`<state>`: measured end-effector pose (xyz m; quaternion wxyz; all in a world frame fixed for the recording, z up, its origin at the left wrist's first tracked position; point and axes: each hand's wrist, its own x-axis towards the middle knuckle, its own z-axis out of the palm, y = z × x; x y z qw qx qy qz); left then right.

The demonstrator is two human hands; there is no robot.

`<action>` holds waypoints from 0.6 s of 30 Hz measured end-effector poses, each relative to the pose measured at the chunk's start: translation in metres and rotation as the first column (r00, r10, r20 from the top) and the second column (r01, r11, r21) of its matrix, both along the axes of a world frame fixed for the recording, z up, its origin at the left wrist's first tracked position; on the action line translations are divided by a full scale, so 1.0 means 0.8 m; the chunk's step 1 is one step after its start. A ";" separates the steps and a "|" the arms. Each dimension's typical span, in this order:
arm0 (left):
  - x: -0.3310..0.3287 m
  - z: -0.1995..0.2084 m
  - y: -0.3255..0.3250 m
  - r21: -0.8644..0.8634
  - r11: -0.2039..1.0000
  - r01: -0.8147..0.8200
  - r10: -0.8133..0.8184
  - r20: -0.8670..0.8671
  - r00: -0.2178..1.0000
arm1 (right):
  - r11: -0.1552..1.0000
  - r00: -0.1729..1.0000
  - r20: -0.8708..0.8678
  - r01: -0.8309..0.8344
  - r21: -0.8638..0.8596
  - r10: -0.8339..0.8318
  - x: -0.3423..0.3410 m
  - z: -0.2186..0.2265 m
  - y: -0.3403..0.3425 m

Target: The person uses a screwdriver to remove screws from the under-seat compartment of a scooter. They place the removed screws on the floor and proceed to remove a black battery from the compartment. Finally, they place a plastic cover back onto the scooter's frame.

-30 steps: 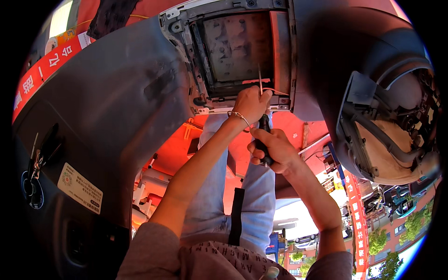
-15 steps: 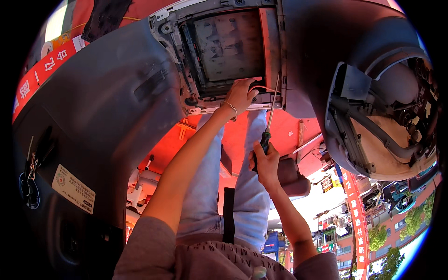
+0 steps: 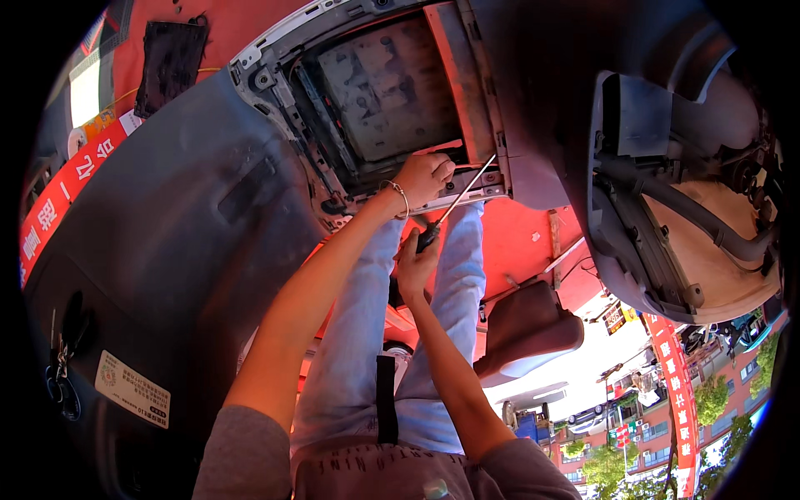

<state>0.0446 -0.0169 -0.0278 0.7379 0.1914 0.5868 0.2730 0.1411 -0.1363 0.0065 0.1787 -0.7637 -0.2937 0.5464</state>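
Observation:
A framed rectangular opening (image 3: 279,96) sits in a large dark grey vehicle panel. At its lower edge is my left hand (image 3: 423,178), fingers curled and closed around what looks like a thin reddish wire (image 3: 447,146); their grip is partly hidden. My right hand (image 3: 417,265) grips the dark handle of a long screwdriver (image 3: 463,197). The metal shaft slants up and right, its tip by the lower right corner of the frame. Inside the opening lies a dirty, flat grey block (image 3: 387,87), with a reddish metal strip (image 3: 461,79) along its right side.
To the right gapes a cavity with a thick black hose (image 3: 692,221). A brown padded seat (image 3: 533,325) stands beyond my legs on the red ground. Keys (image 3: 62,358) hang at the left panel, above a white label (image 3: 132,388). A black flat piece (image 3: 171,67) lies at upper left.
My right hand has moved left with the screwdriver, whose shaft now tilts more and whose tip is lower. My left fingers have curled tighter. The whole view has turned and shifted slightly.

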 end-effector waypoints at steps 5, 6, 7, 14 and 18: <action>0.003 -0.020 -0.015 0.298 0.954 0.034 0.008 -0.140 0.990 | 0.993 0.996 0.083 -0.043 0.109 0.034 -0.014 -0.037 0.035; 0.003 -0.014 -0.015 0.209 0.978 0.024 -0.005 -0.091 0.996 | 0.997 0.998 0.052 -0.032 0.074 0.028 -0.014 -0.029 0.038; 0.001 -0.007 -0.014 0.119 0.993 0.018 -0.013 -0.040 0.999 | 0.999 1.000 0.021 -0.023 0.040 0.022 -0.012 -0.019 0.039; 0.038 0.051 -0.016 -0.345 0.880 -0.327 0.415 0.220 0.883 | 0.984 0.988 0.003 -0.156 0.091 0.156 -0.012 0.043 0.056; 0.038 0.067 -0.020 -0.426 0.816 -0.391 0.524 0.258 0.812 | 0.969 0.979 -0.018 -0.198 0.144 0.203 0.005 0.029 0.041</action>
